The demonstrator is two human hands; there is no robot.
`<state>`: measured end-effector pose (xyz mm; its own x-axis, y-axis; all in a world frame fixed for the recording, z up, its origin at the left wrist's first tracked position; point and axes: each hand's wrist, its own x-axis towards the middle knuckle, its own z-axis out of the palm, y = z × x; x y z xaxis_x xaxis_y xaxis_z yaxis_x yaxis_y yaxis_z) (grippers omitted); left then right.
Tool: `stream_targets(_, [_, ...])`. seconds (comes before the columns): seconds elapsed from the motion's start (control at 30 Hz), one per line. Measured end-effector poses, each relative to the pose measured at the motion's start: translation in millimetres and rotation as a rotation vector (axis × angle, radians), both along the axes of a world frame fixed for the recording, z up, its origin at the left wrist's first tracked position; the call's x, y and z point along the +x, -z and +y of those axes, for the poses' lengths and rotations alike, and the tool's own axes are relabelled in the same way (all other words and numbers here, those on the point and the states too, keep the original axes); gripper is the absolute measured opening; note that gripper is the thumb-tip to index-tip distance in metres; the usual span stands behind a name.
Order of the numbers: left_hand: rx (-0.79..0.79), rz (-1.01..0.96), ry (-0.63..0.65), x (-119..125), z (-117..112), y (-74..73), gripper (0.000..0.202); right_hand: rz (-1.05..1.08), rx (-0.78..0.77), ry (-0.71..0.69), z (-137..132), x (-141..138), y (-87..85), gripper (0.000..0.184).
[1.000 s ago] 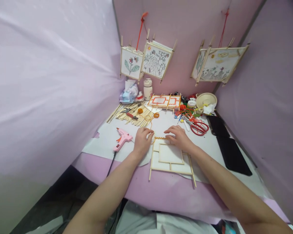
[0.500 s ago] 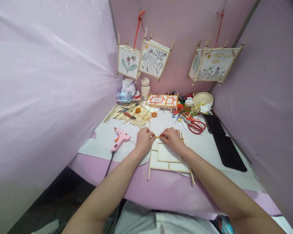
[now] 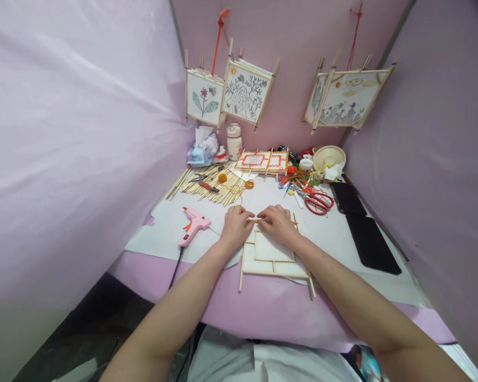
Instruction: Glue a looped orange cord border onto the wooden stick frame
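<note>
A wooden stick frame [image 3: 277, 274] with a smaller rectangle of sticks inside lies on the white paper before me. My left hand [image 3: 237, 228] is closed at its far bar, thumb and finger pinching the orange yarn there. Just to the right, fingers pinched on the same yarn-wrapped stretch, is my right hand [image 3: 279, 225]. The fingertips nearly meet and hide most of the wrapped part. From behind my left hand the orange yarn [image 3: 241, 198] runs back to a small loose coil [image 3: 249, 184].
A pink glue gun [image 3: 195, 225] lies left of the frame. Behind are bamboo sticks [image 3: 223, 196], pliers [image 3: 209, 186] and a yarn ball [image 3: 222, 178]. Red-handled scissors [image 3: 319, 203] and black phone-like slabs [image 3: 372, 244] lie right. Decorated lantern panels [image 3: 249, 95] hang above.
The view has shifted slightly, so everything sits a little higher and further left. Both hands stay at the far bar, with small finger movements on the yarn.
</note>
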<state>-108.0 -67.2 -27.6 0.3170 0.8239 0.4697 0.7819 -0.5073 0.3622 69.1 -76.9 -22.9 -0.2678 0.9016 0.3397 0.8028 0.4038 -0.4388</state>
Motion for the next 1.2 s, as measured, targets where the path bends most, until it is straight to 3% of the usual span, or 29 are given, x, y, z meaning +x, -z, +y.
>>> stream_targets(0.47, [-0.019, 0.004, 0.035, 4, 5, 5.3, 0.013, -0.024, -0.007, 0.009, 0, -1, 0.7, 0.015])
stream_targets(0.6, [-0.017, -0.053, 0.048, 3, 3, -0.3, 0.022, 0.017, 0.038, 0.040, -3, 11, -4.3, 0.016])
stream_targets(0.8, [-0.065, 0.013, 0.052, 12, 12, -5.8, 0.013, -0.001, -0.006, 0.093, -2, 29, -8.8, 0.015])
stream_targets(1.2, [-0.095, 0.006, 0.059, 20, 7, -1.0, 0.012, -0.032, -0.054, 0.092, -3, 22, -5.6, 0.015])
